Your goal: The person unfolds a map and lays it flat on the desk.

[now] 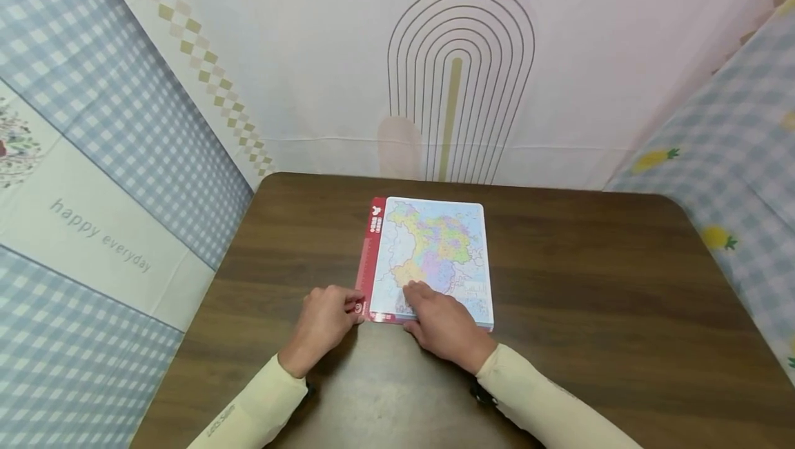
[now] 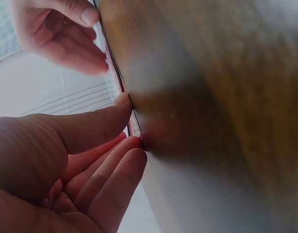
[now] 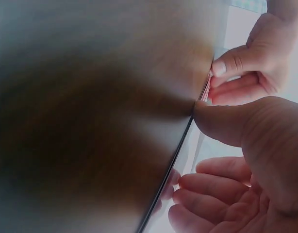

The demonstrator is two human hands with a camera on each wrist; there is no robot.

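A flat rectangular map board [image 1: 435, 242] lies on the table, its coloured map bordered by a red strip [image 1: 368, 263] along the left side. At its near left corner, my left hand [image 1: 326, 321] pinches the red edge between thumb and fingers. My right hand [image 1: 450, 325] rests on the near part of the map with its fingers laid over the surface. In the right wrist view, the right thumb [image 3: 219, 124] touches the board's near edge, and the fingers [image 3: 212, 189] stretch out above the glossy face. The left thumb [image 2: 98, 128] meets the thin edge in the left wrist view.
The brown wooden table [image 1: 596, 283] extends to both sides of the board. Behind it hangs a pale cloth [image 1: 310, 56] with an arch pattern. Checked cloths [image 1: 81, 76] hang at left and right, close to the table's sides.
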